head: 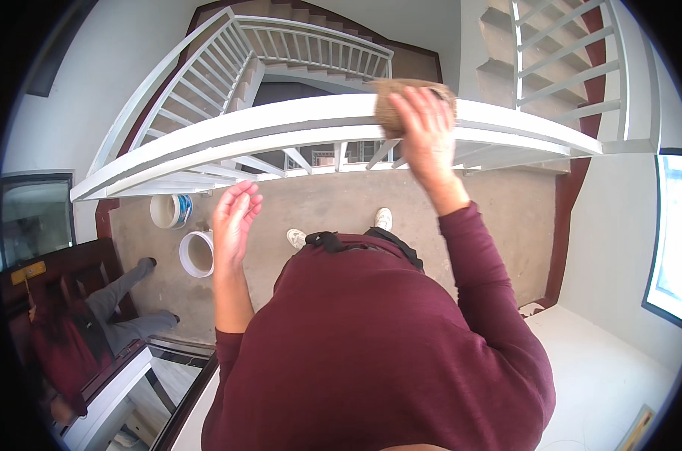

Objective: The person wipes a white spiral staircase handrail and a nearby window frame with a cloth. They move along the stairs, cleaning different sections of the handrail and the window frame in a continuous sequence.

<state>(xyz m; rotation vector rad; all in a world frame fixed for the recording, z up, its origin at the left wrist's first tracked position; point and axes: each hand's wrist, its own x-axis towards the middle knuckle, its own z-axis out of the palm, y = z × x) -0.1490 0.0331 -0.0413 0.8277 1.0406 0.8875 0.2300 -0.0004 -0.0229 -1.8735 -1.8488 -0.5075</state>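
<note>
Under my right hand [428,129] is a brown cloth [390,110], pressed on the top rail of the white metal railing [318,110]. The fingers lie spread over the cloth, which is slightly blurred and drapes over both edges of the rail. My left hand [236,217] hangs in the air on the near side of the railing, with its fingers loosely bent and nothing in it. Below and to the left of that hand, a white bucket [196,255] stands on the floor, and another white bucket with a blue label [163,211] stands behind it.
Beyond the railing, the stairwell drops away between flights of stairs [318,53]. A person in a dark red top [70,344] is at the dark door on the left, beside an open doorway. My shoes [383,219] rest on the concrete landing [329,203]. A window [676,237] is at the right.
</note>
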